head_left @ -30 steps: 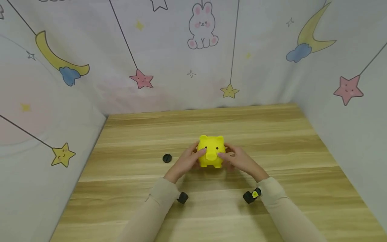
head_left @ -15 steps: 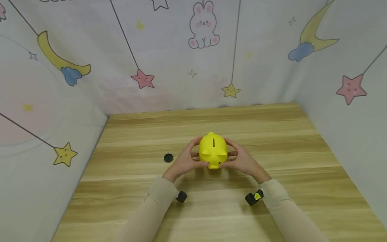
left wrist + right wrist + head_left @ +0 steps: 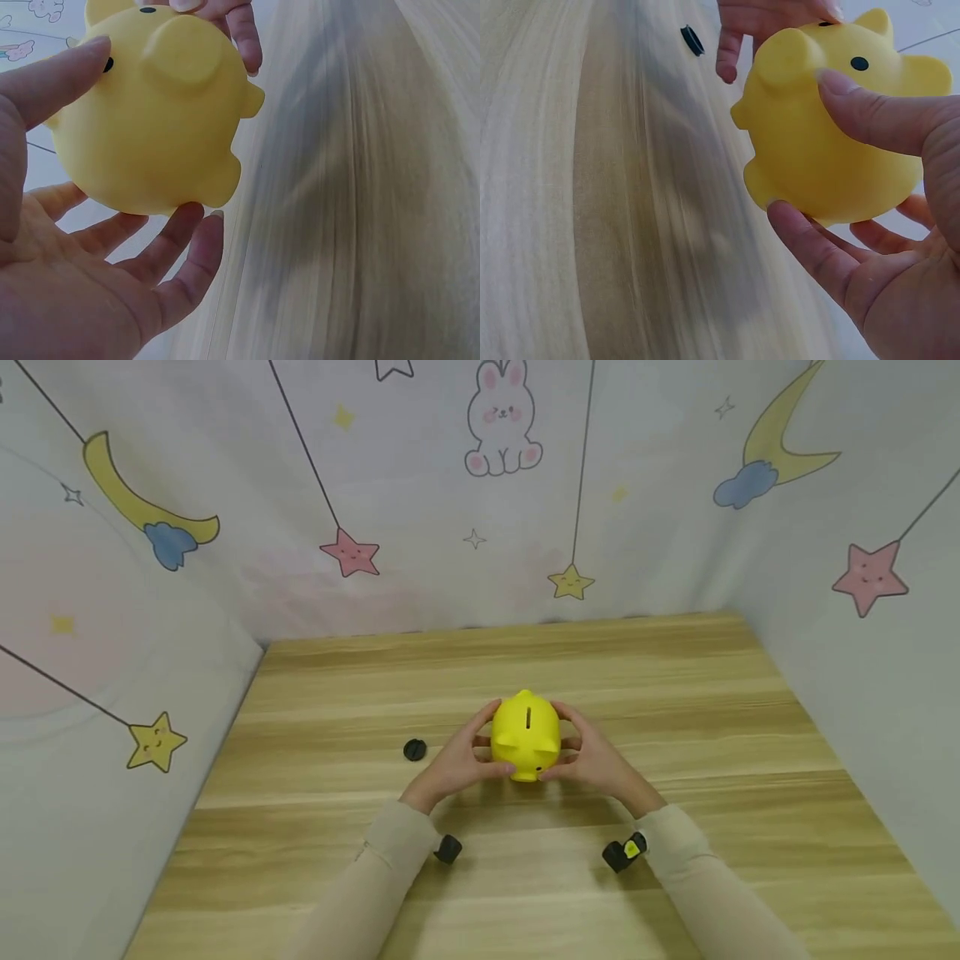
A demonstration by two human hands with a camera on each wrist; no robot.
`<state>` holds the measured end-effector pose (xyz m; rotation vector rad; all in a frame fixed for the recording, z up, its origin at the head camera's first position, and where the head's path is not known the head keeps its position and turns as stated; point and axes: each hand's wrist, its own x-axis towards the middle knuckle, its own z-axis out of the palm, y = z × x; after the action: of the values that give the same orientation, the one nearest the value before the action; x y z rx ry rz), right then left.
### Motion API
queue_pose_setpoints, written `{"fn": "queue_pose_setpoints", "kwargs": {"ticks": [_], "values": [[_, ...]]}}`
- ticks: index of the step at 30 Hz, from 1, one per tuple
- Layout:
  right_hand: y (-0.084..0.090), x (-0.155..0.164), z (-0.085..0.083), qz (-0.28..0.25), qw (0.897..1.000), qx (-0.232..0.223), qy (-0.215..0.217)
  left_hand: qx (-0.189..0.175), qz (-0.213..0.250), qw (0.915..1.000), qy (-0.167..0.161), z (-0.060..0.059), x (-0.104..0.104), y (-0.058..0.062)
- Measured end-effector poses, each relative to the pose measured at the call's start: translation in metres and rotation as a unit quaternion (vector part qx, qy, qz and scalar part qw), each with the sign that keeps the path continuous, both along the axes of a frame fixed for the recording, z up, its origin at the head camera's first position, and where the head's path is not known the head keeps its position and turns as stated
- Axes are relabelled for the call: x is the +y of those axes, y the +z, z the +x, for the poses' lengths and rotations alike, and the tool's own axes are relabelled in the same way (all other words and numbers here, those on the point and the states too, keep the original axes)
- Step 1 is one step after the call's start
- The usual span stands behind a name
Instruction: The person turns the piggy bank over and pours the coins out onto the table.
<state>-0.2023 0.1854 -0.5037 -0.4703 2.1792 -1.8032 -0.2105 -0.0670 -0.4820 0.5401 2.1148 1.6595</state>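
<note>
I hold the yellow piggy bank (image 3: 527, 735) between both hands over the middle of the wooden surface (image 3: 675, 710), lifted clear of it as my wrist views show. My left hand (image 3: 455, 763) cups its left flank, thumb laid on the face near one black eye and the other fingers (image 3: 172, 240) loosely curled beneath the belly. My right hand (image 3: 596, 761) mirrors this on the other flank, thumb pressed beside the snout, fingers (image 3: 817, 251) spread under the body. The pig's long axis runs from me toward the far wall: its snout is tipped down and toward me, and its back with the coin slot faces up at my head camera. A small black round plug (image 3: 414, 749) lies on the surface to the left of my left hand, well apart from the pig.
</note>
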Motion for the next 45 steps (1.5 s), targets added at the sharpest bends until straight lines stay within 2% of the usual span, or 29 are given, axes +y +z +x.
{"fn": "queue_pose_setpoints", "kwargs": {"ticks": [4, 6, 13, 16, 22, 29, 34, 41, 45], "values": [[-0.002, -0.002, 0.002, 0.008, 1.000, 0.002, 0.001, 0.006, -0.008, 0.9999, -0.002, -0.006, 0.001, -0.016], [-0.001, -0.002, 0.002, 0.015, 1.000, 0.008, 0.000, 0.011, -0.009, 0.9999, -0.001, -0.008, 0.002, -0.020], [0.000, -0.005, -0.001, 0.025, 0.999, 0.024, -0.005, 0.017, 0.001, 0.9997, 0.017, -0.007, 0.002, -0.022], [-0.004, -0.006, 0.001, 0.030, 0.998, 0.044, -0.013, 0.031, 0.007, 0.9994, 0.014, -0.006, 0.002, -0.022], [-0.013, -0.012, 0.009, 0.059, 0.992, 0.102, -0.038, 0.083, -0.004, 0.9965, -0.006, -0.002, 0.001, -0.023], [-0.018, -0.020, 0.014, 0.052, 0.983, 0.156, -0.077, 0.153, -0.009, 0.9882, -0.006, -0.003, -0.003, -0.021], [-0.018, -0.024, 0.016, 0.045, 0.983, 0.160, -0.078, 0.174, 0.000, 0.9848, -0.003, -0.002, -0.005, -0.021], [-0.019, -0.020, 0.017, 0.043, 0.984, 0.150, -0.083, 0.171, 0.002, 0.9853, -0.009, -0.002, -0.001, -0.023], [-0.020, -0.015, 0.015, 0.029, 0.988, 0.131, -0.070, 0.167, 0.000, 0.9860, -0.004, -0.003, 0.000, -0.023]]}}
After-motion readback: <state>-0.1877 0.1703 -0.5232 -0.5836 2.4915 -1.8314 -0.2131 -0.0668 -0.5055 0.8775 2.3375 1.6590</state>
